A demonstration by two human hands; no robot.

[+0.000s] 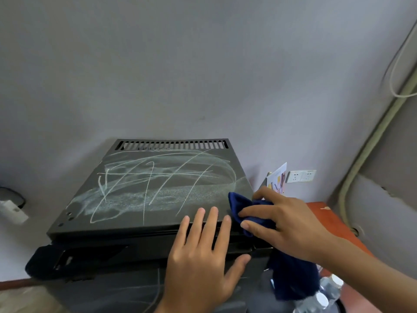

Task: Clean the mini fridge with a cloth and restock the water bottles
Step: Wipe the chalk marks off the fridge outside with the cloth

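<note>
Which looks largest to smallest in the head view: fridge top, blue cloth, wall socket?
1. Fridge top, by far.
2. Blue cloth, though it hangs nearer the camera.
3. Wall socket, smallest, though farther back.

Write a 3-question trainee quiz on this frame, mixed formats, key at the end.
1. True or false: the top of the mini fridge is already wiped free of chalk marks.
2. Multiple choice: the blue cloth is held by A) the left hand, B) the right hand, C) neither hand.
3. Fill in: the left hand lies with straight fingers on the fridge's front ____ edge.

Key
1. False: white scribbles and smears cover most of the top.
2. B: the right hand grips the cloth at the top's front right corner, and part of it hangs down beside the water bottles.
3. Top.
</note>
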